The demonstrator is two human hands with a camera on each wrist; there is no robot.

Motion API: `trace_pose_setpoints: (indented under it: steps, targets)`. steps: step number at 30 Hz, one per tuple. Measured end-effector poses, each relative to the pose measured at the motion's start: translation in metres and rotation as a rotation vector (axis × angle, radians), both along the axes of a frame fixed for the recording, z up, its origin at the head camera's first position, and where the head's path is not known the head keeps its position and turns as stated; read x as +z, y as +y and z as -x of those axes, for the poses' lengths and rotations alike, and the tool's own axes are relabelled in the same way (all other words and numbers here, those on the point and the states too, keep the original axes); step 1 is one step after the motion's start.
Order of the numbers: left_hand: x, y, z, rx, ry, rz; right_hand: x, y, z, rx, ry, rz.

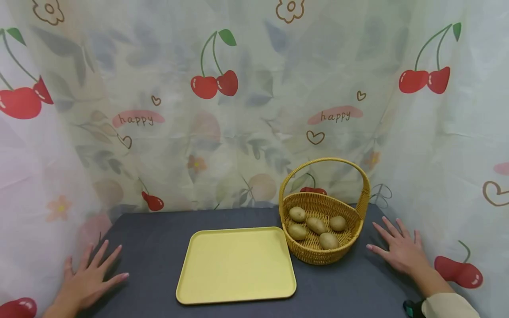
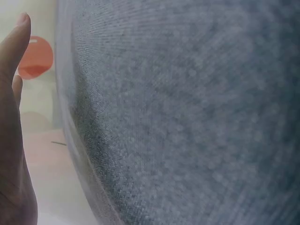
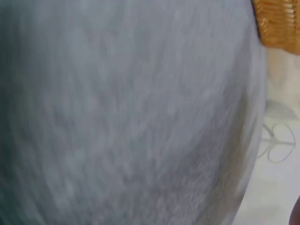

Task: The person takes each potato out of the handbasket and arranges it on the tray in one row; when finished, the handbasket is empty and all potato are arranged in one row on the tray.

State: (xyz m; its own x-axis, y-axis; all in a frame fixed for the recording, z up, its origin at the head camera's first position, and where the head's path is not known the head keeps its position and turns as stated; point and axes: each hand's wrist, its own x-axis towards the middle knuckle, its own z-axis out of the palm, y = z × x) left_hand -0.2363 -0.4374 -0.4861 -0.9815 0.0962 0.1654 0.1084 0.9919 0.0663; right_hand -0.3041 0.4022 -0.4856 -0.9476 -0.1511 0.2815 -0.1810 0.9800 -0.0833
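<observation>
My left hand (image 1: pixel 88 279) is spread with straight fingers at the table's left side, holding nothing. In the left wrist view part of that hand (image 2: pixel 14 136) shows along the left edge. On the other side my right hand (image 1: pixel 403 249), fingers also spread, is just right of a wicker basket (image 1: pixel 318 257) with a tall arched handle. Several potatoes (image 1: pixel 316 225) lie inside the basket. Left of it a pale yellow rectangular tray (image 1: pixel 236 265) lies flat, its back right corner close to the basket. The right wrist view catches the basket's woven side (image 3: pixel 279 26) at the top right.
A dark grey cloth (image 1: pixel 151 238) covers the table. Behind it and on both sides hangs a pale curtain (image 1: pixel 254 110) printed with cherries, leaves and hearts. A dark band (image 1: pixel 413 308) is on the right wrist, beside a light sleeve (image 1: pixel 449 305).
</observation>
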Motion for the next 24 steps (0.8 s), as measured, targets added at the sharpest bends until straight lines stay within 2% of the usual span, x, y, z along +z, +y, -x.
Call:
trace_pose_setpoints:
  steps: [5,16,24]
  targets:
    - [0.002,0.008,-0.002,-0.028,0.058,0.035,0.007,-0.013,-0.004,0.050,0.123,0.049]
    - [0.015,0.033,0.000,-0.072,0.165,-0.020,0.033,-0.051,-0.009,0.231,0.376,0.230]
    - [0.034,0.062,0.002,-0.143,0.205,-0.106,0.059,-0.087,-0.007,0.336,0.422,0.390]
